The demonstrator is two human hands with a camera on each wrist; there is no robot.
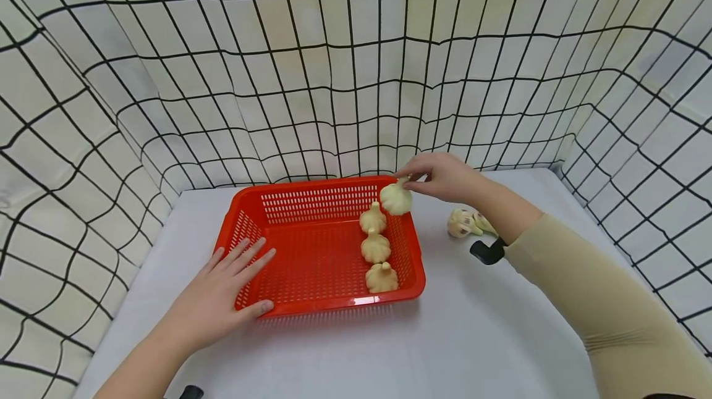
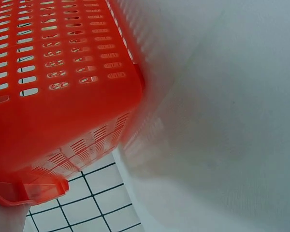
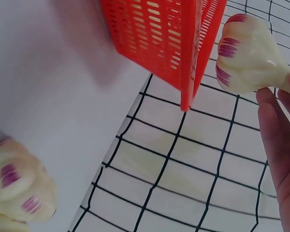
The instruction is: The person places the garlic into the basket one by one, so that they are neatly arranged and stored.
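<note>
My right hand pinches a cream garlic bulb by its stem, holding it over the far right corner of a red plastic basket. In the right wrist view, purple streaks mark the held bulb's rounded end. Along the basket's right side three garlic bulbs lie in a row, stems toward the back. My left hand is at the basket's near left corner, fingers spread and straight over the rim. The left wrist view shows mainly the outside of the basket wall.
More garlic with purple streaks lies on the white table right of the basket, partly hidden by the right forearm. A black wire-like grid over white cloth surrounds the table at the back and sides.
</note>
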